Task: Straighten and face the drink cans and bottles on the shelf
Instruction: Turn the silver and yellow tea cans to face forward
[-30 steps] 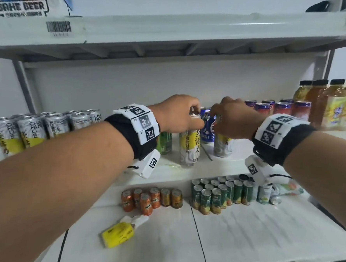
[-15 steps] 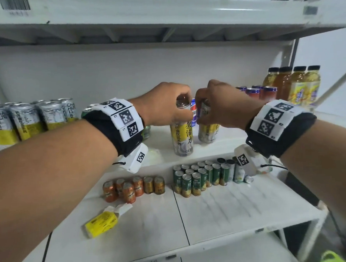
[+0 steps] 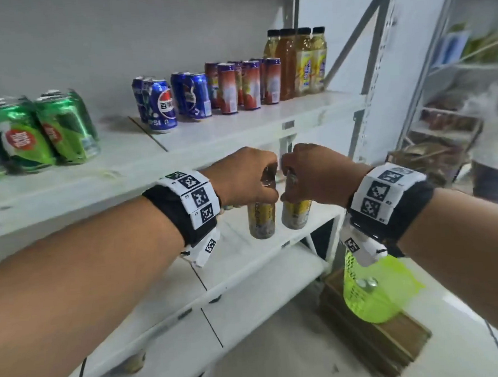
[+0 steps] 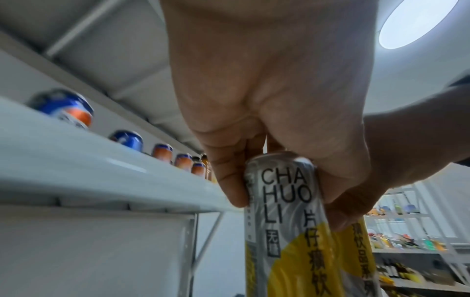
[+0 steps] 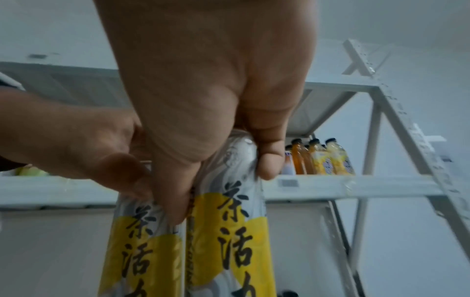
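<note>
Two tall silver-and-yellow tea cans hang side by side in the air, in front of and below the edge of the white shelf (image 3: 209, 138). My left hand (image 3: 266, 187) grips the top of the left can (image 3: 261, 219), and my right hand (image 3: 291, 182) grips the top of the right can (image 3: 297, 214). The left wrist view shows the fingers (image 4: 229, 186) wrapped round the can (image 4: 287, 221) under its rim. The right wrist view shows my right hand (image 5: 216, 170) on its can (image 5: 229, 231), with the other can (image 5: 142, 251) touching it.
On the shelf stand green cans (image 3: 49, 130), blue Pepsi cans (image 3: 161, 106), red cans (image 3: 244, 83) and tea bottles (image 3: 298, 60). A grey upright (image 3: 372, 78) ends the shelf. A green mesh bag (image 3: 373, 291) lies on a wooden crate (image 3: 376, 340) below right.
Both hands have lifted their cans off the shelf and drawn them back and down, past its front edge. The head view has swung to the right.
</note>
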Motion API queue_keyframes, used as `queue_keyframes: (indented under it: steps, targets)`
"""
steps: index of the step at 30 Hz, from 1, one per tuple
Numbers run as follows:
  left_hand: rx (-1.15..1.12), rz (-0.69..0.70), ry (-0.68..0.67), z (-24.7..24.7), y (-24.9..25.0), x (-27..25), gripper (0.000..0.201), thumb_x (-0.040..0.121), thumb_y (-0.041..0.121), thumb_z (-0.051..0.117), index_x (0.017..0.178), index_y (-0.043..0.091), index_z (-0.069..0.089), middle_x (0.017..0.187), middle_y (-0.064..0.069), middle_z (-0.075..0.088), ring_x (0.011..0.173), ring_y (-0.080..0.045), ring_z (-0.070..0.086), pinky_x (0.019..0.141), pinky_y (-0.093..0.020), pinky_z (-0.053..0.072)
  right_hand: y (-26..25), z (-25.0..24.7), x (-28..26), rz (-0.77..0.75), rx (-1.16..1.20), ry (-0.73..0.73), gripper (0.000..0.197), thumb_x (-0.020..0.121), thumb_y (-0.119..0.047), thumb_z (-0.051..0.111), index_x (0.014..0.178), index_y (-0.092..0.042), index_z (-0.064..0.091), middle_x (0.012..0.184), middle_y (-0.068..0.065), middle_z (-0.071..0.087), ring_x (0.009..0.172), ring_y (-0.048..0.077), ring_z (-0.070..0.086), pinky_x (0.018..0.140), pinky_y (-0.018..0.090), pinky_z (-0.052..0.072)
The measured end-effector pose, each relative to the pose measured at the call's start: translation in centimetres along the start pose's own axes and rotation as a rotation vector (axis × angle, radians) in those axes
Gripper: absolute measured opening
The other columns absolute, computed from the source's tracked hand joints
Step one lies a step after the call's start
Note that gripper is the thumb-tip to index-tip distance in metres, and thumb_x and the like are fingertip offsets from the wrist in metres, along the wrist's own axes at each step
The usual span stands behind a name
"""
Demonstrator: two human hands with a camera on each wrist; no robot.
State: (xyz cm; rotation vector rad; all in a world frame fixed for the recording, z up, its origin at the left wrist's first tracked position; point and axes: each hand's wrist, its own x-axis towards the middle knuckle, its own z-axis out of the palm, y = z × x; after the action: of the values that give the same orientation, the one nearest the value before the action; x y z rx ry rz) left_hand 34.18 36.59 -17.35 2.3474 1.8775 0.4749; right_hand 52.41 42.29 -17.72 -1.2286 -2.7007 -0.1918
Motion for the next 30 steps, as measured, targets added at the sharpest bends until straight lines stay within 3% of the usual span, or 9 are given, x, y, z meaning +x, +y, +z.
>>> queue_keyframes:
  steps: [2,4,7,10,14,20,23,30]
  targets:
    - [-0.017,0.035,-0.046,3.6,1.3,2.0,0.029,0.077,0.036,0.083,0.096,0.03,0.062,0.09,0.013,0.066,0.081,-0.008,0.064,0.071,-0.034,0.055,2.7,2.5,-1.4,0.02,0.004,-0.045,0.054,0.076,-0.057,0.081,0.11,-0.019,0.065,0.088,0.0,0.056,0.078,0.021,0.051,0.059,0.029,0.034]
    - [-0.019,0.065,-0.088,6.8,2.5,3.9,0.03,0.076,0.035,0.083,0.09,0.032,0.057,0.086,0.013,0.062,0.078,-0.001,0.058,0.066,-0.032,0.048,5.3,4.8,-2.4,0.031,0.025,-0.087,0.05,0.076,-0.054,0.082,0.107,-0.018,0.066,0.088,0.001,0.061,0.077,0.022,0.055,0.064,0.029,0.038]
    - [-0.047,0.078,-0.152,12.3,4.9,8.5,0.034,0.074,0.034,0.083,0.08,0.034,0.05,0.082,0.012,0.062,0.076,-0.002,0.059,0.063,-0.029,0.045,10.9,8.3,-3.5,0.068,0.069,-0.162,0.049,0.076,-0.053,0.084,0.106,-0.018,0.065,0.094,0.002,0.061,0.081,0.023,0.054,0.069,0.032,0.048]
    - [-0.052,0.032,-0.185,17.2,6.9,13.0,0.028,0.075,0.04,0.084,0.088,0.028,0.062,0.085,0.01,0.065,0.079,-0.012,0.063,0.066,-0.032,0.05,16.6,11.7,-4.0,0.089,0.098,-0.208,0.047,0.077,-0.051,0.085,0.101,-0.018,0.061,0.096,0.004,0.059,0.083,0.025,0.054,0.067,0.033,0.046]
    - [-0.057,-0.006,-0.212,23.3,9.0,18.5,0.04,0.076,0.039,0.086,0.103,0.016,0.068,0.097,0.0,0.068,0.088,-0.02,0.061,0.077,-0.035,0.052,23.8,16.1,-4.2,0.136,0.143,-0.249,0.046,0.078,-0.046,0.083,0.104,-0.015,0.062,0.093,0.005,0.054,0.087,0.031,0.058,0.068,0.036,0.049]
    - [-0.067,-0.108,-0.307,31.8,9.9,25.1,0.04,0.074,0.032,0.086,0.103,0.014,0.064,0.102,-0.003,0.065,0.095,-0.025,0.061,0.084,-0.041,0.053,32.5,23.5,-3.4,0.143,0.207,-0.335,0.049,0.08,-0.038,0.084,0.118,-0.015,0.063,0.101,0.004,0.043,0.106,0.035,0.057,0.076,0.041,0.053]
    - [-0.077,-0.135,-0.339,35.4,9.4,27.8,0.042,0.075,0.035,0.086,0.103,0.014,0.063,0.101,-0.002,0.064,0.093,-0.027,0.062,0.084,-0.043,0.054,36.0,27.4,-2.3,0.16,0.233,-0.386,0.052,0.083,-0.038,0.082,0.125,-0.014,0.062,0.112,0.009,0.05,0.115,0.035,0.054,0.085,0.044,0.054]
    - [-0.11,-0.137,-0.402,44.0,6.7,35.1,0.038,0.076,0.031,0.083,0.105,0.015,0.064,0.103,-0.001,0.063,0.096,-0.026,0.061,0.086,-0.041,0.053,42.8,36.9,2.1,0.203,0.248,-0.525,0.047,0.082,-0.032,0.08,0.121,-0.012,0.064,0.117,0.014,0.054,0.113,0.035,0.055,0.085,0.042,0.055]
